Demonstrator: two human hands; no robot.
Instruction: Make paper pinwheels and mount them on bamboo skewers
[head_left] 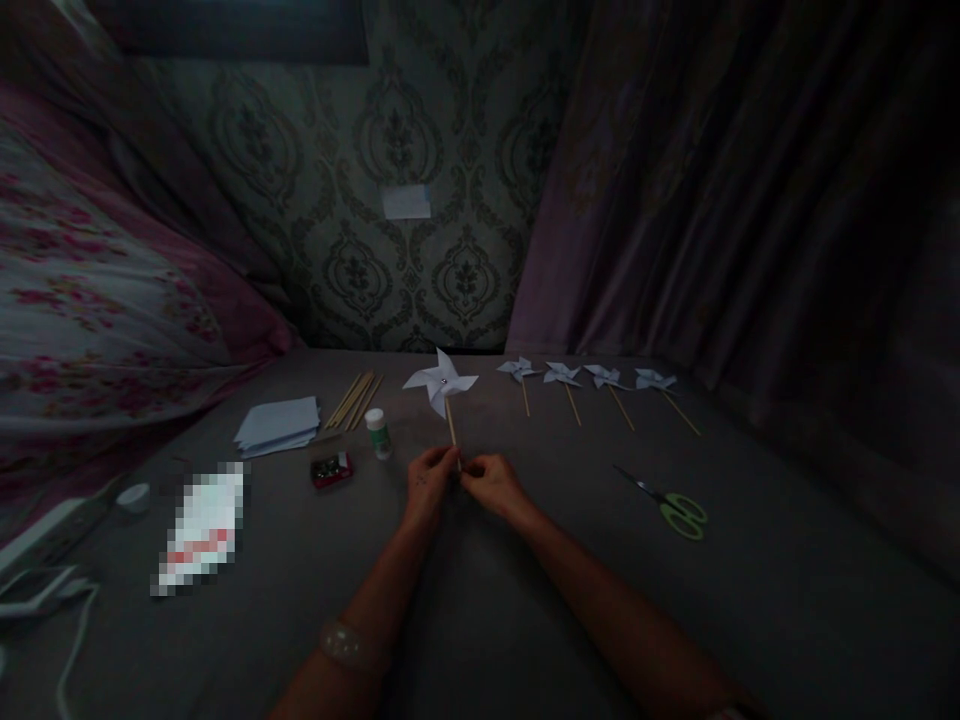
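The left hand (pixel 430 487) and right hand (pixel 491 483) pinch the low end of the stick (pixel 451 421), the pinwheel (pixel 441 383) above them. Probably light; its blades likely crease, so hold the stiffer stick.

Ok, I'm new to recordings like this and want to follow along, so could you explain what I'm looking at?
There is no machine here, just a person's bare hands. The single picture comes from a camera worn on the head, looking forward and down. The left hand and right hand pinch the lower end of a white paper pinwheel's stick. On the grey surface, to the left, are stacked paper, loose sticks, a small box and a white-capped bottle. To the right are four more pinwheels and green-handled scissors.
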